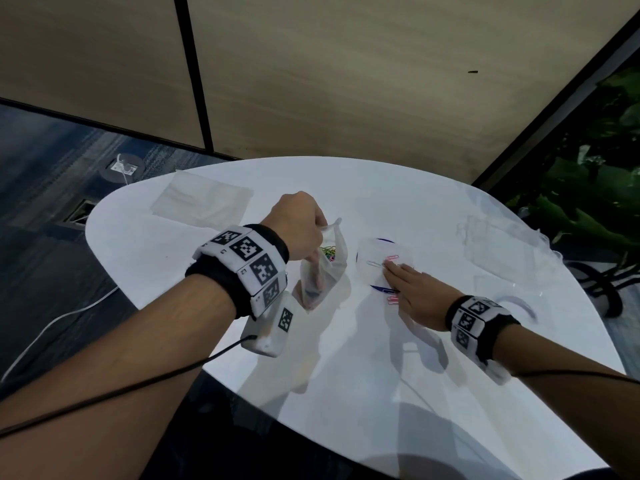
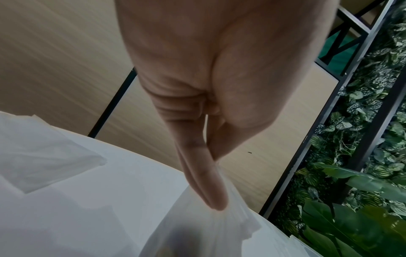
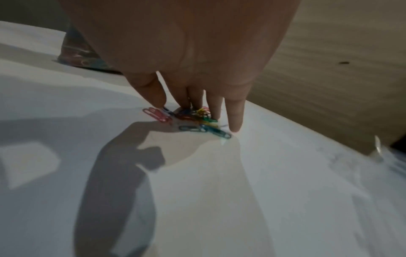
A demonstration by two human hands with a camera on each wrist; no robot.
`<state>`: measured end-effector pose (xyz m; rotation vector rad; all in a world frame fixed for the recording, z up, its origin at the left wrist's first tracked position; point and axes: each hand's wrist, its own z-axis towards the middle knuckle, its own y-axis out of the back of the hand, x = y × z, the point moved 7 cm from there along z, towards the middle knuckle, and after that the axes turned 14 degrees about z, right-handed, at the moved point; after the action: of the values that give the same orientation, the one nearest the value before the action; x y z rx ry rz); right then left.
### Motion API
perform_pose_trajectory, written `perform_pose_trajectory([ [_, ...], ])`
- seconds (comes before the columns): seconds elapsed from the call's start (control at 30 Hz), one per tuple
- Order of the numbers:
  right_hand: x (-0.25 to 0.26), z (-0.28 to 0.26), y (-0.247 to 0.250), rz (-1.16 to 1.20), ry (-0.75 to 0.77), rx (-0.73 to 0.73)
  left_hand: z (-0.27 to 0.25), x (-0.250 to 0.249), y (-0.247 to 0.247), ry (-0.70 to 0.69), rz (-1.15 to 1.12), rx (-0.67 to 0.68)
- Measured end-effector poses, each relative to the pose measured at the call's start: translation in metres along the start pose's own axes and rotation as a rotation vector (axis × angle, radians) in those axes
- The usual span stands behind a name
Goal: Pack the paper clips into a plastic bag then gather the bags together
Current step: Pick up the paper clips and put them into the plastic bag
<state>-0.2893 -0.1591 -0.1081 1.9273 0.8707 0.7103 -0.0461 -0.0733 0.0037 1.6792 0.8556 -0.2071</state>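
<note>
My left hand [image 1: 317, 226] pinches the top edge of a clear plastic bag [image 1: 323, 271] and holds it upright on the white table [image 1: 346, 358]. Coloured paper clips show inside the bag. In the left wrist view my thumb and fingers [image 2: 211, 191] clamp the bag's rim [image 2: 222, 224]. My right hand [image 1: 393, 270] lies flat with straight fingers [image 3: 235, 118] pressing on a small pile of loose paper clips [image 3: 193, 120], pink, green, blue and yellow. The clips sit on a clear plastic piece with a blue edge [image 1: 369, 251]. One pink clip [image 1: 393, 300] lies beside my thumb.
A flat plastic bag [image 1: 202, 199] lies at the table's back left. Crumpled clear bags [image 1: 495, 244] lie at the right, near the table edge. Green plants [image 1: 588, 188] stand past the right edge. A wood-panel wall [image 1: 346, 81] stands behind the table.
</note>
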Motion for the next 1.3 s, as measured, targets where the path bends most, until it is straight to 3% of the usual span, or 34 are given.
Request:
perform_pose_trajectory([
  [0.1,0.008,-0.011,-0.008,-0.039,0.025,-0.067,-0.003,-0.008,-0.002,-0.003,0.008,0.015],
  [0.27,0.012,-0.006,-0.017,0.097,0.008,-0.266,-0.006,-0.018,-0.006,-0.006,-0.003,0.014],
  [0.43,-0.002,0.008,0.003,0.096,-0.132,-0.255,-0.005,-0.023,-0.011,-0.014,0.004,-0.004],
  [0.63,-0.042,0.001,0.055,0.862,-0.449,-0.543,0.000,-0.026,-0.016,-0.024,0.005,-0.005],
  [0.77,-0.003,0.000,0.090,1.674,-0.235,-0.596,-0.001,-0.031,-0.017,-0.030,0.019,-0.002],
  [0.83,0.028,0.000,0.100,1.860,-0.129,-0.530,-0.002,-0.034,-0.018,-0.029,0.021,-0.012],
  [0.93,0.060,0.000,0.099,1.832,-0.075,-0.479,-0.004,-0.035,-0.018,-0.022,0.012,-0.031],
  [1.1,0.081,0.006,0.094,1.331,0.021,-0.284,-0.008,-0.034,-0.013,-0.030,0.013,-0.037],
  [1.23,0.045,-0.001,0.112,1.497,-0.048,-0.451,-0.010,-0.034,-0.010,-0.021,0.016,-0.044],
  [1.3,0.010,0.001,0.103,1.355,-0.176,-0.532,-0.009,-0.032,-0.011,-0.016,0.025,-0.024],
])
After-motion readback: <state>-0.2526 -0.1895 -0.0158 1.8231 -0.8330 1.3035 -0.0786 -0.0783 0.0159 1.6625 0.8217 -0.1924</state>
